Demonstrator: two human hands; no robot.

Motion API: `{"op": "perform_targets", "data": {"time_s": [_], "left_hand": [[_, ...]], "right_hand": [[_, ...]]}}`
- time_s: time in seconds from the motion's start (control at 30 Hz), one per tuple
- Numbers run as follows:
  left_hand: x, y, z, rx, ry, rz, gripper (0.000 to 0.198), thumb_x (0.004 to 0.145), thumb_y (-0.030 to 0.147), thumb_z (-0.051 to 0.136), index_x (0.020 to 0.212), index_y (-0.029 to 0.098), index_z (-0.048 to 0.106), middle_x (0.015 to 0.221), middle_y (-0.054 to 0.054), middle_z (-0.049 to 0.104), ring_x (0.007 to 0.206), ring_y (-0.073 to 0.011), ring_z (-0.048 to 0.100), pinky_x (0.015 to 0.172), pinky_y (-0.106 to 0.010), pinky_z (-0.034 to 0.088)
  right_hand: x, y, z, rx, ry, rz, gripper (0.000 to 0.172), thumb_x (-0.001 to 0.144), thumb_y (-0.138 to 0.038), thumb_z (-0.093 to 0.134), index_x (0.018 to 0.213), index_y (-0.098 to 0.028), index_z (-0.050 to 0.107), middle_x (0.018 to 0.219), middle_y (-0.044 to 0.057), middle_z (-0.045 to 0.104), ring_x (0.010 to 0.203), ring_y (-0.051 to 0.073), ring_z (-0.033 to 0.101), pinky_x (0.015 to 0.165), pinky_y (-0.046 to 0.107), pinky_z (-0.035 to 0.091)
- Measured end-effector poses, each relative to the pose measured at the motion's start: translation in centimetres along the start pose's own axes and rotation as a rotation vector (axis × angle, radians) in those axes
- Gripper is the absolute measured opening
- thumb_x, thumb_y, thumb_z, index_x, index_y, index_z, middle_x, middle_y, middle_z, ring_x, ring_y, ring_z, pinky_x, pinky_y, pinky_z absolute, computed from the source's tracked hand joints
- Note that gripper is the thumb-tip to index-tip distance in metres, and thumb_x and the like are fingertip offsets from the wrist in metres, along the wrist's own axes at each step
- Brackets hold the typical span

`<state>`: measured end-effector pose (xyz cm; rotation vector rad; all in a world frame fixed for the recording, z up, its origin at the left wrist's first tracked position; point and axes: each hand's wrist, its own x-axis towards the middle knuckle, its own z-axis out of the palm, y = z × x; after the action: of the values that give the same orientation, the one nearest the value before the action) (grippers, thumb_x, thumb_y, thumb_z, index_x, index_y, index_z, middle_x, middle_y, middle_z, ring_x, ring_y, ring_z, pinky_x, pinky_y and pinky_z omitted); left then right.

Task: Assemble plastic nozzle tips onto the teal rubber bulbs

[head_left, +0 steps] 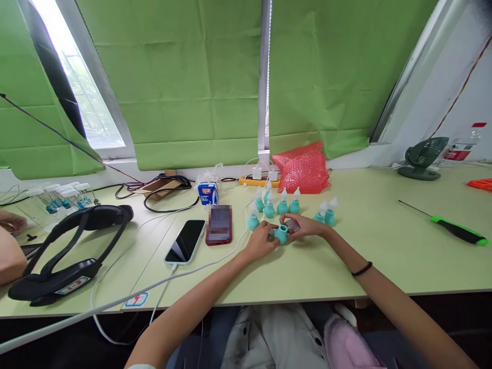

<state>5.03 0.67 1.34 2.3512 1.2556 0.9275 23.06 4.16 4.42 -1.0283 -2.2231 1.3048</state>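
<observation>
One pale green table: carries everything; the work sits mid-table, toward the far edge.
Standing group: about eight teal rubber bulbs with white nozzles, upright just beyond the hands; these look finished.
Left hand: fingers wrapped tight around a teal rubber bulb with no nozzle.
Right hand: fingertips drawn together at a small clear piece beside that bulb; whether they grip it I cannot tell.
Held bulb: between both hands, low over the table; nozzle seemingly not yet on.
</observation>
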Motion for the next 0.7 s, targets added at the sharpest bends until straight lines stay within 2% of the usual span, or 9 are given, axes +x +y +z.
{"op": "perform_targets", "data": {"time_s": [0.17, 0.3, 0.4, 0.53, 0.7], "left_hand": [[-0.1, 0.3, 0.2, 0.015, -0.002, -0.008, 0.033, 0.068, 0.034, 0.054, 0.094, 0.015, 0.056, 0.083, -0.004, 0.054, 0.077, -0.0169, 0.052, 0.069, -0.027, 0.041], [0.1, 0.3, 0.2, 0.040, 0.036, -0.029, 0.030, 0.068, 0.034, 0.054, 0.090, 0.015, 0.055, 0.081, -0.004, 0.054, 0.075, -0.0162, 0.051, 0.068, -0.026, 0.040], [0.1, 0.2, 0.1, 0.064, 0.072, -0.062, 0.028, 0.065, 0.033, 0.056, 0.086, 0.015, 0.053, 0.081, -0.004, 0.053, 0.074, -0.0165, 0.050, 0.067, -0.027, 0.040], [-0.1, 0.4, -0.1, 0.087, 0.098, -0.094, 0.026, 0.061, 0.029, 0.059, 0.081, 0.017, 0.049, 0.081, -0.002, 0.053, 0.074, -0.0167, 0.050, 0.063, -0.027, 0.038], [-0.1, 0.5, -0.2, 0.105, 0.107, -0.132, 0.024, 0.059, 0.028, 0.058, 0.077, 0.018, 0.046, 0.065, 0.003, 0.050, 0.058, -0.0132, 0.047, 0.050, -0.023, 0.032]], "right_hand": [[0.4, 0.5, -0.1, 0.237, 0.072, 0.024, 0.029, 0.051, -0.015, 0.055, 0.077, -0.019, 0.043, 0.056, -0.008, 0.040, 0.045, 0.005, 0.035, 0.040, 0.017, 0.027], [1.2, 1.2, -0.1, 0.413, 0.183, 0.020, 0.019, 0.059, -0.022, 0.049, 0.077, -0.018, 0.044, 0.066, -0.003, 0.047, 0.041, 0.004, 0.037, 0.039, 0.019, 0.030], [1.5, 1.4, 0.0, 0.513, 0.257, -0.005, 0.022, 0.064, -0.028, 0.050, 0.083, -0.018, 0.046, 0.077, 0.001, 0.053, 0.048, 0.007, 0.047, 0.046, 0.023, 0.040], [1.5, 1.1, 0.7, 0.589, 0.326, -0.048, 0.029, 0.065, -0.032, 0.057, 0.090, -0.018, 0.048, 0.089, 0.006, 0.058, 0.067, 0.014, 0.058, 0.062, 0.030, 0.048], [1.9, 0.6, 2.0, 0.609, 0.434, -0.100, 0.030, 0.064, -0.039, 0.060, 0.081, -0.020, 0.044, 0.081, 0.004, 0.062, 0.076, 0.018, 0.061, 0.070, 0.034, 0.048]]}}
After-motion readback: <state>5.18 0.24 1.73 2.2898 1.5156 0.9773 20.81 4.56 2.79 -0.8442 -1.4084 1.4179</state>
